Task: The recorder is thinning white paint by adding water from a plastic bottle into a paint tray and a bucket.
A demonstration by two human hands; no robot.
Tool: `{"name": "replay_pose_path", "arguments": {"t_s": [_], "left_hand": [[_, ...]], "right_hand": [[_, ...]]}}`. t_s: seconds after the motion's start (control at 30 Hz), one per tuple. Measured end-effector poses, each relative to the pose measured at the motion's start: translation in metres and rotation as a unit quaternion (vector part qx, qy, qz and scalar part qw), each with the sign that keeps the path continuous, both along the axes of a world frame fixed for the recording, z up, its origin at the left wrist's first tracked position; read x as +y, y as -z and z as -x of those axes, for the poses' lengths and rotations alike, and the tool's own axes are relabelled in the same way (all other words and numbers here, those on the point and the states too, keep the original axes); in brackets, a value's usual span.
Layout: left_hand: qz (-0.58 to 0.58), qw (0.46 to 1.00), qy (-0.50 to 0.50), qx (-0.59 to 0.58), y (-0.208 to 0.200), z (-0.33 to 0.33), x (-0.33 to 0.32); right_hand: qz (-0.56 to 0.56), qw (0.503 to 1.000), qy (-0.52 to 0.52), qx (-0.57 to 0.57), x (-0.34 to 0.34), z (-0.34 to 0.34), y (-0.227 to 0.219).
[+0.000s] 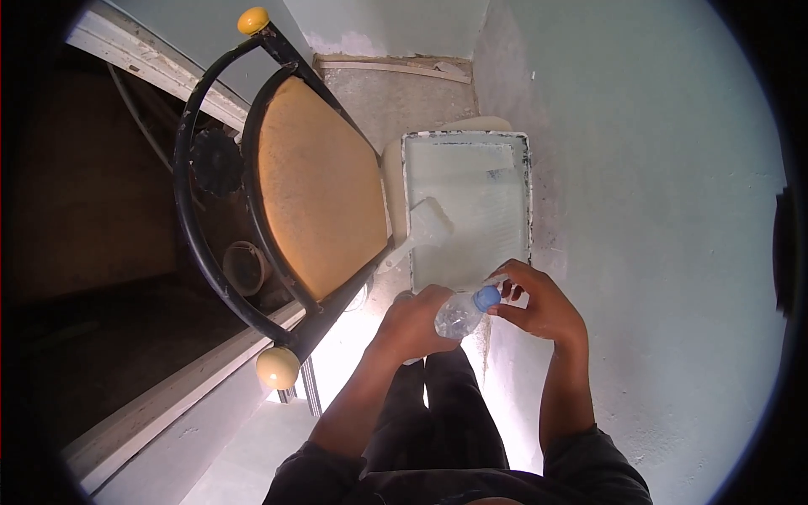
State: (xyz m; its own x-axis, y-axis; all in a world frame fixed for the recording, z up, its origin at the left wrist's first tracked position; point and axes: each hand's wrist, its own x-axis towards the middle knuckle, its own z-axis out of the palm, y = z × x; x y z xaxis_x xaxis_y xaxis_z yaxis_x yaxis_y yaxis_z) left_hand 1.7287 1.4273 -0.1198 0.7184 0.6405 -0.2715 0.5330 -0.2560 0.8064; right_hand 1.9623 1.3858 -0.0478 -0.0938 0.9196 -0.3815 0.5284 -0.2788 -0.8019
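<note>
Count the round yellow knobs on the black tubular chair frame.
2: one deep yellow round knob at the upper end, in the picture, of the black tubular chair frame; one paler yellow round knob at its lower end. Others may be hidden.

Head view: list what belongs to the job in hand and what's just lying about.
In use, or likely so:
clear plastic bottle, in the left hand
blue bottle cap, right hand at it
paint tray, ahead of the hands
pale-handled brush or scraper, handle over the tray's left edge

Apparently just lying about:
black-framed chair
wooden strip by the far wall
</note>
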Motion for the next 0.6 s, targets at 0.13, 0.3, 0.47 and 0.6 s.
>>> {"name": "replay_pose_path", "arguments": {"t_s": [0.13,0.3,0.47,0.6], "left_hand": [[0.034,0.999,-0.006,0.004,0.002,0.005,-0.002],[0.062,0.998,0.010,0.015,0.003,0.008,-0.002],[0.067,0.997,-0.020,-0.011,0.019,0.018,-0.010],[0.079,0.996,-0.035,-0.010,0.021,0.020,-0.014]], "right_hand": [[-0.013,1.000,-0.006,0.005,-0.005,0.005,0.004],[0.023,0.999,-0.013,-0.017,-0.006,0.010,0.012],[0.057,0.998,-0.035,-0.014,0.005,0.017,0.021],[0.026,0.998,-0.047,-0.029,0.005,0.020,0.029]]}}
